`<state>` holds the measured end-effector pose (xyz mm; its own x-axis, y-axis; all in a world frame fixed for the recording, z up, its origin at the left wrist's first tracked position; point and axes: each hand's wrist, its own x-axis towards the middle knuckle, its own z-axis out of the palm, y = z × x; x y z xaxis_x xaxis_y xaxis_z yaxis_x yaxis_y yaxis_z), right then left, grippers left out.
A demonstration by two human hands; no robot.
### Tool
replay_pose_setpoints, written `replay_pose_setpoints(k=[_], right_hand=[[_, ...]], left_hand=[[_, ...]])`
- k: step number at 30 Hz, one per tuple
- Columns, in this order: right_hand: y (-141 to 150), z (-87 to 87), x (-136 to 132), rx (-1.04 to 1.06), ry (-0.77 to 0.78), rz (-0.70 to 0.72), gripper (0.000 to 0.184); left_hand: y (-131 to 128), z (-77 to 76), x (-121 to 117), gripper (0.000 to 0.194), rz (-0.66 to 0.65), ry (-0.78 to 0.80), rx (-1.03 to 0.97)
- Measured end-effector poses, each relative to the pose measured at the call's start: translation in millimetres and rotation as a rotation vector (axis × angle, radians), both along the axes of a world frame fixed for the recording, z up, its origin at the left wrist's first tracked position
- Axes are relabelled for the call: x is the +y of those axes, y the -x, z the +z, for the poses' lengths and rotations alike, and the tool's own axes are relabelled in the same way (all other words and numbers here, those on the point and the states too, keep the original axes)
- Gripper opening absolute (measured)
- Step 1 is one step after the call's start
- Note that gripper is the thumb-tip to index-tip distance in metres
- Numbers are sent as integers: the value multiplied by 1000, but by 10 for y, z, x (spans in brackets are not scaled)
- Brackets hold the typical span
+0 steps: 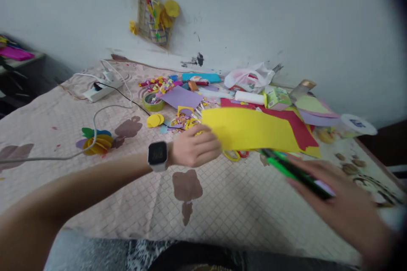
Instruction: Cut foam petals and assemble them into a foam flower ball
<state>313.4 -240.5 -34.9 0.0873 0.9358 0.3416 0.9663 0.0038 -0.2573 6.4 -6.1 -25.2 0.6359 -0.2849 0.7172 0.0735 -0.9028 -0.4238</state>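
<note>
My left hand [199, 146], with a watch on its wrist, is closed on the left end of a yellow craft sheet [254, 129]. The wide strip is held up above the table and bends slightly. In my right hand [341, 203], blurred by motion, is a long green and black tool [297, 173]; its exact kind is too smeared to make out. The tool's tip lies near the sheet's lower edge, and I cannot tell whether they touch. Below the sheet show yellow and red rings [233, 156], perhaps scissor handles, partly hidden.
Behind lie a purple sheet [182, 97], paper scraps [182, 119], a roll of tape [152, 101] and red sheets [291, 123]. A plastic bag [249, 78] and lidded tub [356, 126] stand farther right. At left are a power strip [102, 90], white cable [95, 125] and colourful paper flower [97, 142].
</note>
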Motion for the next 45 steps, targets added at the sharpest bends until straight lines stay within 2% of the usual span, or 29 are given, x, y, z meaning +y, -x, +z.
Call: replay_pose_setpoints(k=[1,3,4,5,7,10,13,15,18,27,36,45], right_hand=[[165,-92,183,31,101,52,42],[459,-347,410,139,160,160,34],[573,-486,457,175,182,204,32],[661,-614,471,197,203,235,32],[758,-811,447,224,237,283,33],[769,-931,423,240,265,335,35],[729,-937,471,254,273,366,36],[711,-936,506,264,288,388,37],[705,-958,516,261,321,417,38],[790,-994,556,285,320,453,39],[873,-939,660,322,341,513,46],[843,-964,629,356,352,526,44]], left_hand=[[121,-280,-55,16,0,154,30],[308,-742,-201,17,21,253,74],[376,-912,-279,18,34,292,86],[432,-1039,-350,19,43,329,100],[521,-1176,-449,15,70,408,141],[622,-1182,-452,18,145,535,227],[669,-1127,-348,32,221,684,487],[667,-1118,-281,40,211,742,663],[648,-1143,-229,46,164,779,769],[677,-1159,-196,55,92,814,790],[673,-1168,-205,56,89,815,795],[678,-1186,-201,56,72,819,757]])
